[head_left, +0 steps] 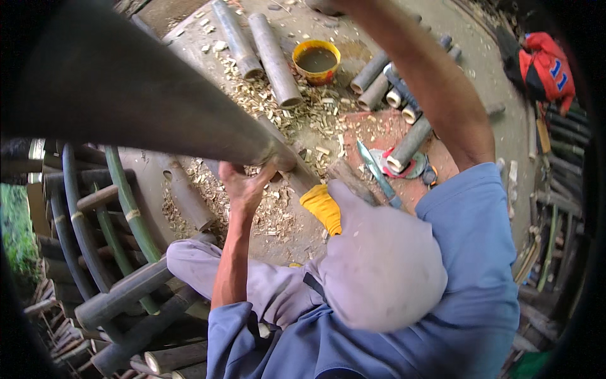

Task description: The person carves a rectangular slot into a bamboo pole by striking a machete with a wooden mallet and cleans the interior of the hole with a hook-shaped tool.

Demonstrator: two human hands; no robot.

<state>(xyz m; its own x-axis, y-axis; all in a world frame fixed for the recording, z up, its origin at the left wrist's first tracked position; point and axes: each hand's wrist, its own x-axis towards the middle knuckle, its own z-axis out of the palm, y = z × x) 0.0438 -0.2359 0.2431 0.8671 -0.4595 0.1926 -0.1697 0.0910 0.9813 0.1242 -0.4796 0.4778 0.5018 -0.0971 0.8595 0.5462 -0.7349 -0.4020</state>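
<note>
A thick dark bamboo pole (158, 101) slants down from the upper left, its far part looming close and blurred. Near its lower end my left hand (243, 183) grips it from below, thumb and fingers around its side. That end meets a shorter bamboo piece (303, 177) lying beneath it. My right arm is raised, and my right hand (325, 5) is only partly visible at the top edge; its fingers and anything in it are cut off. A large knife (374, 169) with a pale blade lies beside my knee, and a yellow cloth (322, 207) shows against my trouser leg.
A yellow tub (317, 62) of murky liquid stands among wood chips (297, 120). Cut bamboo tubes (276, 60) lie on the floor, with several more on the right. Bamboo poles (126, 202) are stacked at left. A red garment (548, 69) hangs at upper right.
</note>
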